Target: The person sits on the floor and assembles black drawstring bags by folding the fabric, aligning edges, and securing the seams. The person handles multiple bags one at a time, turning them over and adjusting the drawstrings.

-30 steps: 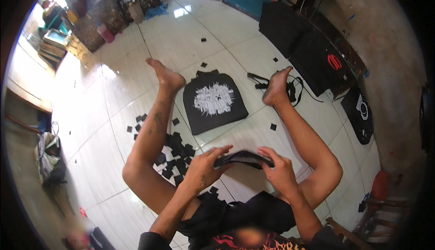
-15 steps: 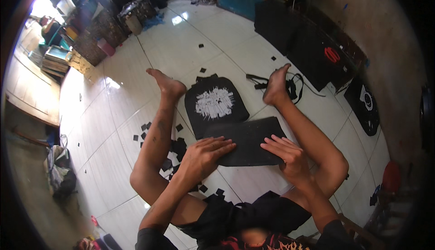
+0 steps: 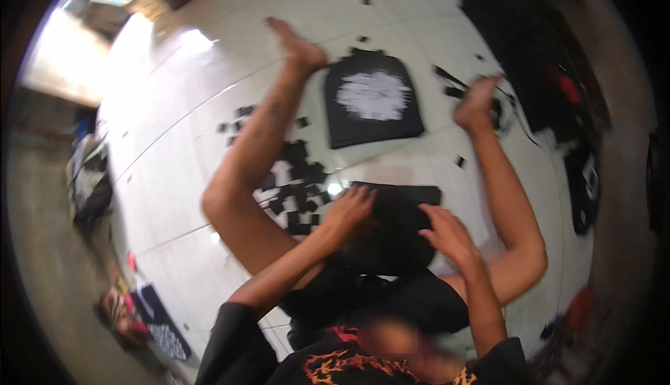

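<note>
A plain black cloth piece (image 3: 398, 231) lies on the floor between my bent legs, its near edge close to my dark shorts. My left hand (image 3: 351, 210) rests on its left side, fingers stretched and somewhat blurred. Over the right side is my right hand (image 3: 447, 230), fingers loosely extended; whether they touch the cloth is hard to tell. Beyond it lies a round-topped black piece (image 3: 373, 134) with a white print, flat on the tiles and apart from the plain one.
Many small black scraps (image 3: 296, 176) are scattered beside my left leg. Black straps (image 3: 450, 81) lie by my right foot. Dark flat pieces (image 3: 516, 50) stand along the right wall, with another printed black piece (image 3: 583, 183) nearby. A bag (image 3: 91, 183) sits at the left.
The plain black piece has come nearer my lap and uncovered the printed piece's near edge. My hands have come off their flat press on it. The view has shifted.
</note>
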Available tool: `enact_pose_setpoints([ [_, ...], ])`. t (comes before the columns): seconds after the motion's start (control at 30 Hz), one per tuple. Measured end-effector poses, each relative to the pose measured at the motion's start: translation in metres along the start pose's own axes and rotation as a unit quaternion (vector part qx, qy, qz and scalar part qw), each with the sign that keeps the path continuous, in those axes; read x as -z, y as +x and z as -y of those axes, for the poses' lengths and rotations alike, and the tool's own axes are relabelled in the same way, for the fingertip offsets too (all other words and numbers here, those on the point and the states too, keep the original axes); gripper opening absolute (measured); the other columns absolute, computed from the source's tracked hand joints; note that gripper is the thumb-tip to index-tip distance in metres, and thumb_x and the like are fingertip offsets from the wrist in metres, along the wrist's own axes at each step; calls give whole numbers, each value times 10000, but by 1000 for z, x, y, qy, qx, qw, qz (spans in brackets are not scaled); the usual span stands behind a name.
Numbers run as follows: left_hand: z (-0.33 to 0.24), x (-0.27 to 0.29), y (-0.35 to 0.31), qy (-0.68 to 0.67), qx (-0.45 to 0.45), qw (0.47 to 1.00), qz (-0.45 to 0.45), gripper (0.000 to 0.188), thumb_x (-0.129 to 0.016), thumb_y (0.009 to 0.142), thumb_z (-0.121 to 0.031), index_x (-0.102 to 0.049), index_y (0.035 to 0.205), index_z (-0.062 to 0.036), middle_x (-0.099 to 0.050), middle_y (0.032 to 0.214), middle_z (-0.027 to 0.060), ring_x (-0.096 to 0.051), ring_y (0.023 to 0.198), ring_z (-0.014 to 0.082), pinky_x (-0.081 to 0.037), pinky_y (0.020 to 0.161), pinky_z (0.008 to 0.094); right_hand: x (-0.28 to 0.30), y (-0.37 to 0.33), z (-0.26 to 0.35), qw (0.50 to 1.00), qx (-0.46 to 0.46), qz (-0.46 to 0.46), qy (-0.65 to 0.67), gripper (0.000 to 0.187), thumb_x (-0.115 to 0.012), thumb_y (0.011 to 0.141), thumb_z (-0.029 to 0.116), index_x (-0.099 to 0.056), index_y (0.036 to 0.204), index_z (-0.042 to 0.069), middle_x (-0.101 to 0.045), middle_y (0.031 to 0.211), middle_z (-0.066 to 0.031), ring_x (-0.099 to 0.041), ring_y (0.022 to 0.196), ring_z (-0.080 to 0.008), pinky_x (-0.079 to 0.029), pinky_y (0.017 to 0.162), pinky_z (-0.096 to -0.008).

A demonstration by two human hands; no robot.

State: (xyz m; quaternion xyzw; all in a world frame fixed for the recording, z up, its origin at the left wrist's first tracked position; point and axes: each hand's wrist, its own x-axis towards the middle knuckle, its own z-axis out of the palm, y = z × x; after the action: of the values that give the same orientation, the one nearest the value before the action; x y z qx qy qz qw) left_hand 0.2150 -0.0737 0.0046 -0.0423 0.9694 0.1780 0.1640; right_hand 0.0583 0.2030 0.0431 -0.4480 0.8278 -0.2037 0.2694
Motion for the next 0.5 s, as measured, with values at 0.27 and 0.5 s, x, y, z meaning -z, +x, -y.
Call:
enact_pose_setpoints([
  [0.27, -12, -75, 75, 39, 50, 975, -211, 415, -659, 985, -251, -689, 1310, 6, -632, 1453, 217, -566, 1390, 389, -529, 1022, 544, -9, 98, 7, 986, -5, 76, -145, 1068, -1015, 641, 84, -460, 1550, 4, -520, 1508, -246, -499, 1415, -459, -449, 1181, -524],
  [0.5, -36, -106, 87, -62, 68, 993, -68, 283, -717, 924, -237, -796, 1102, -32, -688, 1280, 165, -612, 1216, 314, -508, 947, 469, -22, 79, -6, 972, -18, 186, -140, 802, -978, 656, 28, -563, 1339, -37, -571, 1395, -253, -553, 1314, -469, -486, 1124, -506],
])
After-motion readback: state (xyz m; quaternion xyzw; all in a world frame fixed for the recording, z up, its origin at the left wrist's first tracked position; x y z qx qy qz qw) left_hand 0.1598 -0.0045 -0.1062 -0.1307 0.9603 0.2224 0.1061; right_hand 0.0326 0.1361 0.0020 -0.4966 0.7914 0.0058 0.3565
